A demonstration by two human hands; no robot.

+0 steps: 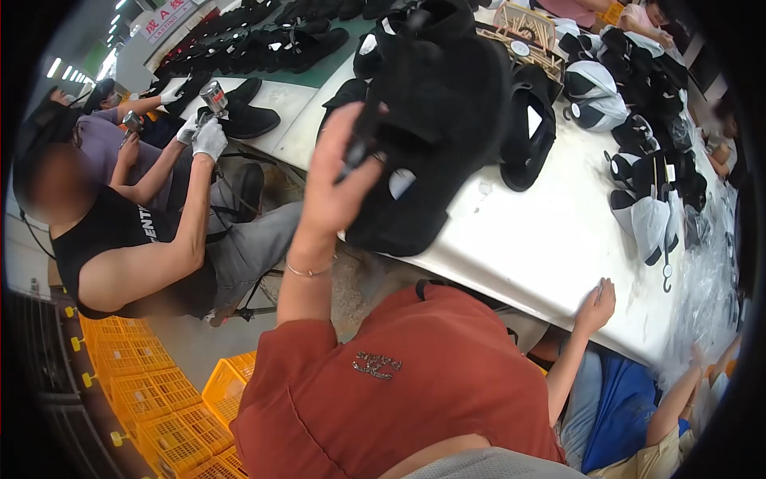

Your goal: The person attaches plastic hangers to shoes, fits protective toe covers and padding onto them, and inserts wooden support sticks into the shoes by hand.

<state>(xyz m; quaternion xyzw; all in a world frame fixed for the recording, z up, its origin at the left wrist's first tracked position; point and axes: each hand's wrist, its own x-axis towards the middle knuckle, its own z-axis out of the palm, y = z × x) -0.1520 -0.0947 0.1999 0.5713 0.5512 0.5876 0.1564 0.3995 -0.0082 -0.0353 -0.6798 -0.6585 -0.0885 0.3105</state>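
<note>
My left hand [339, 176] is raised over the near left part of the table, its fingers curled round the strap or edge of a black shoe [447, 88]. The shoe is close to the camera and partly blurred. Below it is another black shoe [407, 211] with a white patch inside; whether my hand also holds this one, I cannot tell. At the front table edge on the right, my right hand [595, 306] is closed with its fingertips together. Anything inside it is too small to make out.
More black shoes [528, 132] stand on the white table [511, 239]. White-and-black shoes and hangers [638, 207] lie at right beside clear plastic [702, 295]. A wooden-stick box [523, 36] is behind. At left, a gloved co-worker [136, 231] handles a metal can [214, 97]; yellow crates [152, 391] stand below.
</note>
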